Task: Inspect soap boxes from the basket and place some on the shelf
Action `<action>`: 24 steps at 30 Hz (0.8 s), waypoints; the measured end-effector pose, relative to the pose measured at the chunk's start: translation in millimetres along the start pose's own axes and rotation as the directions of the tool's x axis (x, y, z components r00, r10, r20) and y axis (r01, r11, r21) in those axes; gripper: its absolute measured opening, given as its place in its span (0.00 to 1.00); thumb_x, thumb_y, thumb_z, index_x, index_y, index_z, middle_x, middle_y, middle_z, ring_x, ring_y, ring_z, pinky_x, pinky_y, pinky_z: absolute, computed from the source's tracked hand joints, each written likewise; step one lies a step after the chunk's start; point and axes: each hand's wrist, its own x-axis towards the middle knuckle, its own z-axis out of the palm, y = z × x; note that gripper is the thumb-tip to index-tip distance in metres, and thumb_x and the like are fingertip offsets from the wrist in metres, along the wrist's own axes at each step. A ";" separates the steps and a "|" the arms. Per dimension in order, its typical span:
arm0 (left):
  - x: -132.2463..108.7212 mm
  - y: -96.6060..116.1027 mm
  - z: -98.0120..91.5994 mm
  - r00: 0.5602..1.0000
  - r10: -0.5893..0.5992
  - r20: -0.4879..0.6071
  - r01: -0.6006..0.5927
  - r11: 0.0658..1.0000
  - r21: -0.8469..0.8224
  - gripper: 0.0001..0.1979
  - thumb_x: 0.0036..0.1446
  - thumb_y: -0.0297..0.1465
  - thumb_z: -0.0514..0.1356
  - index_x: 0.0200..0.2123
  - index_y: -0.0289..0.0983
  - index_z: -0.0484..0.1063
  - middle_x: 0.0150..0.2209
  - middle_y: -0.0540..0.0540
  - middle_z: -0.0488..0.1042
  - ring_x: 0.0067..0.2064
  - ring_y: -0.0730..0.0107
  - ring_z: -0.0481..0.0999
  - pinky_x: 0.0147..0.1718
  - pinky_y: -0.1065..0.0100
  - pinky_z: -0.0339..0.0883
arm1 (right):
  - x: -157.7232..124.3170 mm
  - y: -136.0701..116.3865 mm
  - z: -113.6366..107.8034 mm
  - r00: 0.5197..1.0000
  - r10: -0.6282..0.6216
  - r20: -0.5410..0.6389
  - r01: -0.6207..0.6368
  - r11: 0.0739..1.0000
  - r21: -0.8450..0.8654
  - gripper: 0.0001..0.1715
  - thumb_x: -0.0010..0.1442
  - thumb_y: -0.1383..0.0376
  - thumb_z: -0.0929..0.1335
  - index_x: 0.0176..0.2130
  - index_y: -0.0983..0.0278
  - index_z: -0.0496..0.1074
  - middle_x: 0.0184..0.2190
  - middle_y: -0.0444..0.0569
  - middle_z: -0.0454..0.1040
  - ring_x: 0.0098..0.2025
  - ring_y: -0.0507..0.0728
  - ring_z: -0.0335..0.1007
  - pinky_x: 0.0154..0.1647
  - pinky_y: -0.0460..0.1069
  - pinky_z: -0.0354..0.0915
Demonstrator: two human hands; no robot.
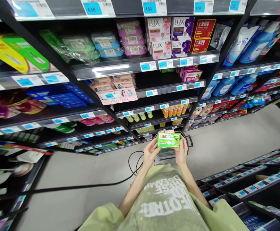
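Observation:
I hold a green soap pack (pixel 168 140) flat in front of me with both hands. My left hand (pixel 150 151) grips its left end, fingers curled round the edge. My right hand (pixel 182 151) grips its right end the same way. Directly below the pack sits a wire shopping basket (pixel 166 153) with black handles on the floor, with another pack partly visible inside it.
Black store shelves (pixel 140 65) with blue price tags run ahead, stocked with soap boxes (pixel 171 37), pink packs, yellow bottles (pixel 174 110) and blue detergent bottles (pixel 248 43). A black cable (pixel 132 162) loops on the grey floor. Another shelf unit (pixel 250 186) stands at lower right.

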 end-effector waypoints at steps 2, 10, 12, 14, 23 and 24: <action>-1.2 1.3 3.2 0.999 -0.034 -0.040 0.033 0.999 -0.024 0.30 0.48 0.42 0.78 0.54 0.39 0.82 0.61 0.33 0.78 0.58 0.46 0.82 0.49 0.58 0.81 | 1.2 2.5 -3.2 1.000 -0.003 0.000 0.003 0.999 -0.033 0.35 0.62 0.43 0.71 0.59 0.60 0.73 0.56 0.55 0.78 0.47 0.62 0.79 0.43 0.58 0.80; -1.1 5.7 11.0 0.984 -0.105 -0.146 0.104 0.994 -0.012 0.28 0.49 0.44 0.77 0.50 0.37 0.83 0.53 0.35 0.84 0.49 0.52 0.86 0.40 0.62 0.82 | 2.2 6.2 -7.6 1.000 -0.020 0.013 0.021 0.995 -0.097 0.37 0.64 0.42 0.68 0.62 0.61 0.72 0.59 0.57 0.75 0.52 0.65 0.79 0.45 0.63 0.81; -0.9 5.7 10.3 0.981 -0.108 -0.159 0.105 0.994 -0.024 0.27 0.49 0.44 0.77 0.49 0.37 0.83 0.50 0.37 0.85 0.46 0.55 0.86 0.40 0.62 0.83 | 2.5 6.0 -7.4 1.000 -0.019 0.015 0.020 0.995 -0.093 0.38 0.64 0.42 0.69 0.62 0.62 0.73 0.59 0.58 0.75 0.52 0.66 0.79 0.45 0.62 0.81; -0.7 5.1 8.9 0.978 -0.108 -0.181 0.106 0.994 -0.022 0.27 0.49 0.45 0.77 0.48 0.37 0.83 0.47 0.39 0.86 0.44 0.57 0.86 0.40 0.62 0.83 | 3.2 6.2 -7.4 1.000 -0.013 0.019 0.015 0.995 -0.098 0.38 0.63 0.41 0.69 0.61 0.62 0.73 0.60 0.58 0.74 0.52 0.65 0.78 0.45 0.61 0.81; 1.7 0.4 5.9 0.967 -0.091 -0.239 0.099 0.995 0.020 0.31 0.49 0.48 0.76 0.51 0.37 0.81 0.47 0.38 0.85 0.46 0.53 0.87 0.43 0.58 0.84 | 4.4 3.8 -5.8 0.998 -0.005 0.057 0.008 0.999 -0.044 0.36 0.62 0.42 0.71 0.60 0.60 0.73 0.56 0.55 0.77 0.51 0.64 0.79 0.47 0.62 0.80; 1.9 0.3 6.2 0.968 -0.089 -0.235 0.098 0.995 0.024 0.32 0.49 0.48 0.76 0.53 0.37 0.80 0.49 0.37 0.85 0.46 0.52 0.87 0.43 0.57 0.84 | 4.2 2.7 -5.7 0.998 -0.005 0.060 0.008 0.999 -0.048 0.36 0.62 0.42 0.71 0.60 0.60 0.73 0.55 0.55 0.78 0.51 0.64 0.79 0.48 0.62 0.80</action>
